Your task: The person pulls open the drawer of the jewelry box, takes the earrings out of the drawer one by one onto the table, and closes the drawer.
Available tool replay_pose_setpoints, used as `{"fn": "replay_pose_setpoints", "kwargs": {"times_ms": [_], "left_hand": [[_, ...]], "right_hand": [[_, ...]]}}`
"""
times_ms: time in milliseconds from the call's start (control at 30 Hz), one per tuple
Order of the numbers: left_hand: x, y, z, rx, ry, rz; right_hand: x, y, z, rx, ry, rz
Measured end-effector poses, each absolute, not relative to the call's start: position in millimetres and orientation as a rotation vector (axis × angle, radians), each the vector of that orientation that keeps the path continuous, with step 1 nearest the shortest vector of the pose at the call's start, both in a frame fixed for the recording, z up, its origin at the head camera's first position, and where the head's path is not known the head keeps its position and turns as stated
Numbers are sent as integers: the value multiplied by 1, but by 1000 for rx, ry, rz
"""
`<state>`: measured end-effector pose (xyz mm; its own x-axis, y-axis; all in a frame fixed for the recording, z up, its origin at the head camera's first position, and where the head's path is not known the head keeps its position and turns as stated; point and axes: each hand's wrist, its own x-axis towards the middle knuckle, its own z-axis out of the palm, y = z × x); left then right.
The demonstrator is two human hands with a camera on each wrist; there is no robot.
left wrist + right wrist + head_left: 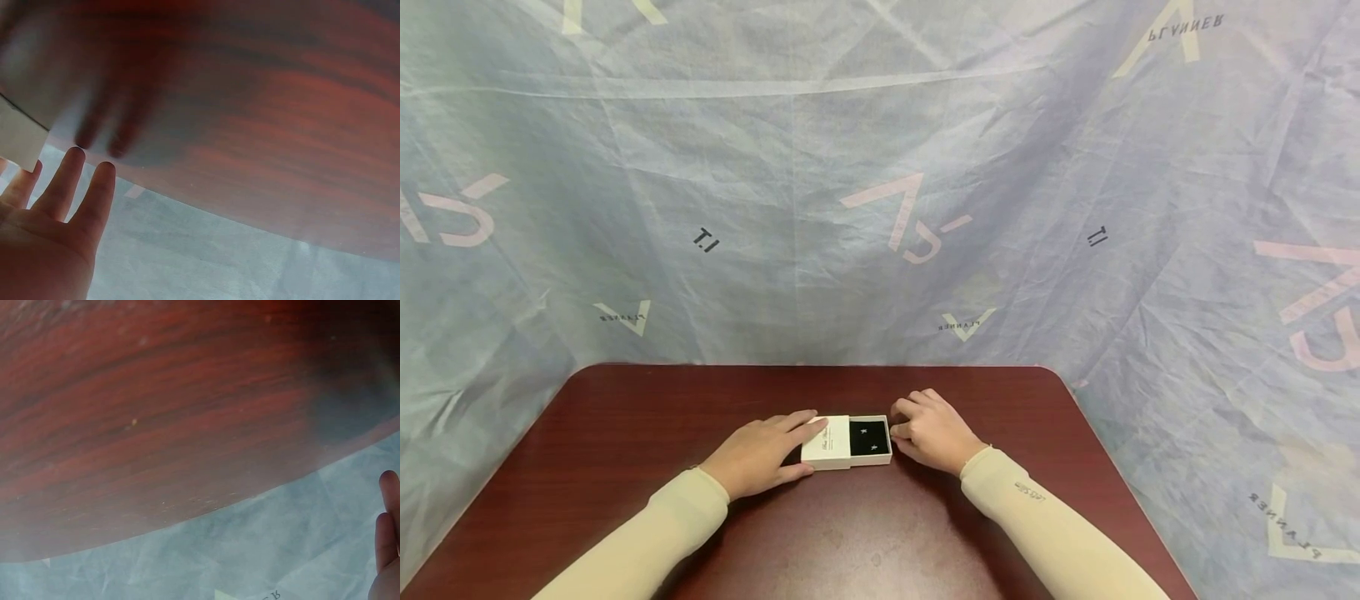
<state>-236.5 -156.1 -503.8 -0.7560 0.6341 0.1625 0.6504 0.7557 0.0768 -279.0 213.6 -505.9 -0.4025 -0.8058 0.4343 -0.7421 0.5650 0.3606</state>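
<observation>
A small white box sleeve (827,444) lies on the table in the head view, its inner tray (870,460) drawn out on the right side. Inside the tray a black insert (865,442) carries two tiny silvery pieces. My left hand (758,452) grips the sleeve, with fingers over its top and the thumb at the near edge. At the tray's right end is my right hand (934,433), its fingers curled; whether they pinch the tray is unclear. The left wrist view shows the left hand (53,225) by a corner of the box (22,134).
The box stands on a dark red wooden table (850,533) with rounded far corners. Pale printed cloth (790,167) hangs behind the table and along both sides. Both forearms wear cream sleeves (1037,517).
</observation>
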Motion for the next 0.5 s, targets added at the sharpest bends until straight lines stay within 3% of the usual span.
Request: {"fn": "replay_pose_setpoints", "kwargs": {"times_ms": [500], "left_hand": [[-239, -157, -508, -1030, -2821, -176]], "right_hand": [[-277, 215, -505, 1203, -2274, -128]]}}
